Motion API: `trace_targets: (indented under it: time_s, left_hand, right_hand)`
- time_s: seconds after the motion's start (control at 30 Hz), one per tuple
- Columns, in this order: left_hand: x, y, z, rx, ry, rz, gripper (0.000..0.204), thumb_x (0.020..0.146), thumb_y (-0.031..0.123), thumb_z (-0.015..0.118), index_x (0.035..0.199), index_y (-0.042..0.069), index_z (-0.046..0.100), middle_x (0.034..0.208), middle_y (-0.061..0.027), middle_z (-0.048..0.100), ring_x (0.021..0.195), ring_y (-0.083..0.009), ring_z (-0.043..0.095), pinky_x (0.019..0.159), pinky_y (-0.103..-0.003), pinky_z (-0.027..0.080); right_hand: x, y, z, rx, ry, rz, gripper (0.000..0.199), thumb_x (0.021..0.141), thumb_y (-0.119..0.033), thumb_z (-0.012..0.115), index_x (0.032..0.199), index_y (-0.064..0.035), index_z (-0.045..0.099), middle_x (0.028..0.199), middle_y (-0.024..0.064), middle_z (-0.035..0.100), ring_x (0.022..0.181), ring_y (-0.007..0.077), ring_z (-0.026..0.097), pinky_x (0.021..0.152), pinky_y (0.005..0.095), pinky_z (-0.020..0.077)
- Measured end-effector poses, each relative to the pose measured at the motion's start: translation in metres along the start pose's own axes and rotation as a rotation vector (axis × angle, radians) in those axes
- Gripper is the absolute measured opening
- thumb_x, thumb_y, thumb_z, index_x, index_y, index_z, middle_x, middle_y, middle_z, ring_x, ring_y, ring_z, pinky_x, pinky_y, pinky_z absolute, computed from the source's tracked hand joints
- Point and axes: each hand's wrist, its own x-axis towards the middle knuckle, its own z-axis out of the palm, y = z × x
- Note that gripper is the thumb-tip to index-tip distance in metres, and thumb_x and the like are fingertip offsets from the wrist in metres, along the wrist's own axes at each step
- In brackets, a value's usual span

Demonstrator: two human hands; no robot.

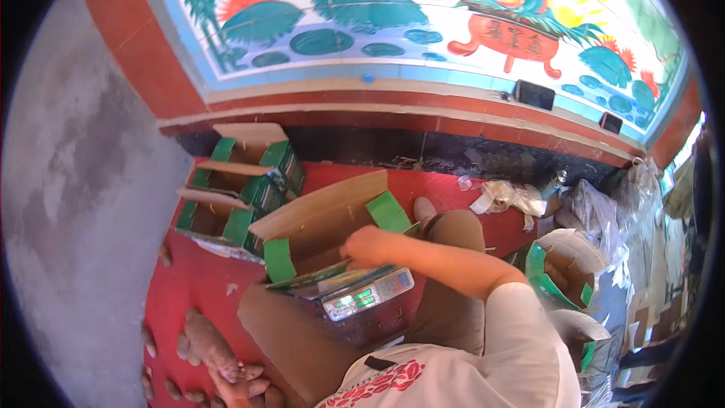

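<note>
While the right hand point(365, 248) bends over the open box point(325, 223) mid-frame, the left hand point(239, 391) touches brown lumps point(205, 338) at the lower left. I cannot tell if either hand grips anything. A scale point(370, 294) sits below the box.

From the wearer's head, one wide fisheye view looks down over the knees point(455, 233), close in, and forward to the muralled wall point(423, 38).
</note>
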Motion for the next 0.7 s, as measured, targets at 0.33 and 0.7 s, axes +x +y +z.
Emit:
trace_targets:
  time_s: [0.33, 0.7]
  left_hand:
    - [-0.028, 0.026, 0.229, 0.485, -0.621, 0.195, 0.051, 0.087, 0.042, 0.059, 0.119, 0.004, 0.049, 0.097, -0.0096, 0.063, 0.079, -0.0265, 0.064, 0.062, -0.033, 0.052]
    - [0.042, -0.087, 0.325, 1.572, -1.034, 0.388, 0.052, 0.082, 0.035, 0.065, 0.12, 0.0, 0.054, 0.108, -0.0156, 0.063, 0.103, -0.0273, 0.06, 0.085, -0.037, 0.049]
  right_hand:
    - [0.006, 0.001, 0.01, 0.048, 0.141, -0.087, 0.025, 0.077, -0.028, 0.062, 0.085, -0.0059, 0.069, 0.084, 0.0151, 0.068, 0.085, 0.0327, 0.066, 0.074, 0.0447, 0.0525]
    - [0.003, -0.006, 0.015, 0.04, 0.165, -0.071, 0.022, 0.08, -0.026, 0.06, 0.08, -0.0057, 0.07, 0.081, 0.014, 0.069, 0.082, 0.0315, 0.067, 0.071, 0.042, 0.0535]
